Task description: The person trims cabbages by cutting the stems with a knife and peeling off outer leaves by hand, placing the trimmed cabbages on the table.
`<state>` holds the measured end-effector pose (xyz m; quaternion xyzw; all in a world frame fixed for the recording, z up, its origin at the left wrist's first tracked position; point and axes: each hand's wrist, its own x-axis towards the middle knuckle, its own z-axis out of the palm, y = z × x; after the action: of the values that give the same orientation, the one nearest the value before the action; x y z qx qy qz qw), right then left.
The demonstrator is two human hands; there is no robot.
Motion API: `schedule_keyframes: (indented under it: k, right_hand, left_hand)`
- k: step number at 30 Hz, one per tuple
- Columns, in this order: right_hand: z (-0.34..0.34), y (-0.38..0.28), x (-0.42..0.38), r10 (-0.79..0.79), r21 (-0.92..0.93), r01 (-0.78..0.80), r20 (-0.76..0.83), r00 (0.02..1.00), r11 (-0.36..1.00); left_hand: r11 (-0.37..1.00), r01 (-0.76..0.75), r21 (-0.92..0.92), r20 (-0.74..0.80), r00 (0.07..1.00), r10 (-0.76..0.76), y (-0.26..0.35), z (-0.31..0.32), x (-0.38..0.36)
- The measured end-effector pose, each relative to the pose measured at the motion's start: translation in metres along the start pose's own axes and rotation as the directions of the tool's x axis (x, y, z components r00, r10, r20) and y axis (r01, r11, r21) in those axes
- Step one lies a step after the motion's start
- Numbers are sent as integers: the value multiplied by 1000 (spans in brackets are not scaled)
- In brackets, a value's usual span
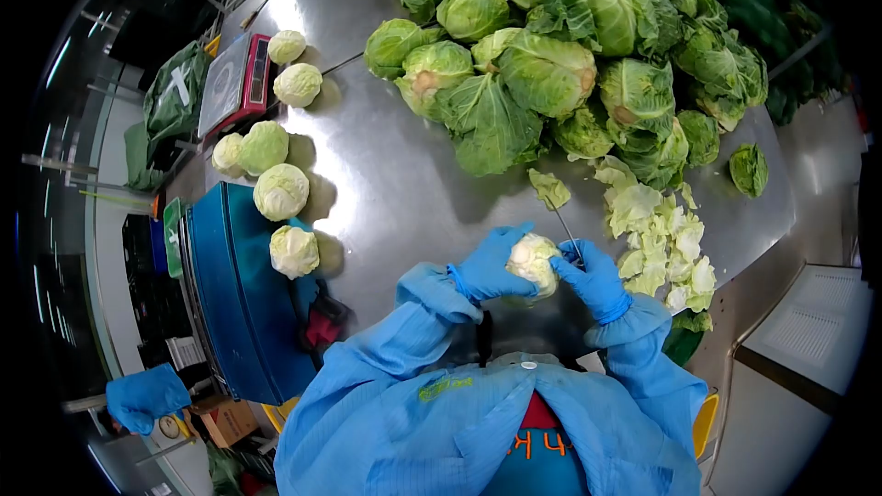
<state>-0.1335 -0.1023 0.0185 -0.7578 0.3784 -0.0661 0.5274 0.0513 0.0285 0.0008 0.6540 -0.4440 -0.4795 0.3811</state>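
Note:
A small, pale trimmed cabbage (533, 259) sits in my left hand (491, 268), with the blue-gloved fingers wrapped round its side, close over the steel table. My right hand (593, 277), also gloved in blue, is closed on a knife (565, 228), its thin blade pointing up and away from me. Those right fingers reach the cabbage's edge; the knife's handle is mostly hidden in the grip. At the blade's tip lies a loose green leaf (549, 188). Pale torn leaves (657, 239) are heaped just right of my right hand.
Untrimmed green cabbages (542, 69) are piled across the far side of the steel table (395, 174). Several trimmed heads (281, 191) line the left edge, beside a red scale (241, 83) and a blue bin (248, 298). One small green cabbage (749, 171) lies far right.

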Motion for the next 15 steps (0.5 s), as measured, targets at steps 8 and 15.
schedule_keyframes:
  k: [8,15]
  right_hand:
    - [-1,33,5,-626,-696,486,66,777,530]
    - [-23,51,21,-751,-528,714,197,630,460]
  left_hand:
    - [1000,18,6,65,998,-18,1,-10,8]
    - [972,-235,-1,261,938,227,-22,-23,13]
